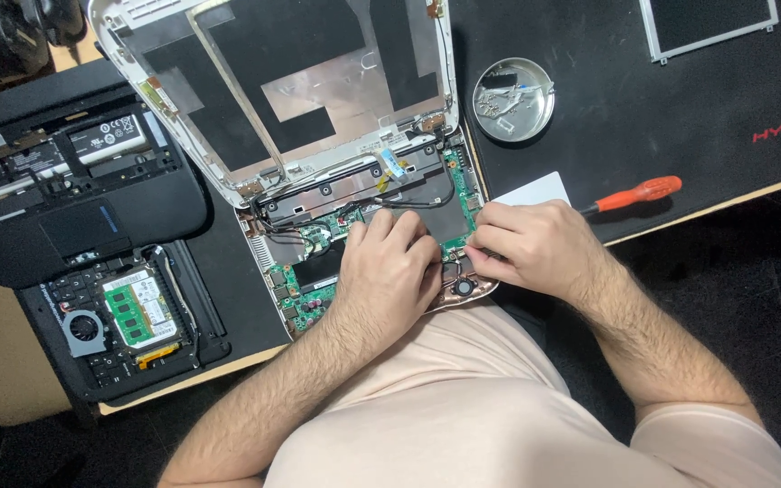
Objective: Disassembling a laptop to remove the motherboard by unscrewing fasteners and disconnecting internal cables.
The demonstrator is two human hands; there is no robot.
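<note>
Head view: both your hands were down on the opened laptop base (368, 212).
Left hand (389, 271) lay flat on the green board (305, 289), fingers loose, likely steadying it. Right hand (526, 246) pinched something small at the board's right edge (can't tell what). Orange screwdriver (635, 193) and screw dish (513, 99) sat within reach.

A pale wooden desk (183, 384) lies under a wide black desk mat (662, 99) with red lettering at its right edge, and the floor (734, 271) beyond is dark, all evenly lit.
</note>
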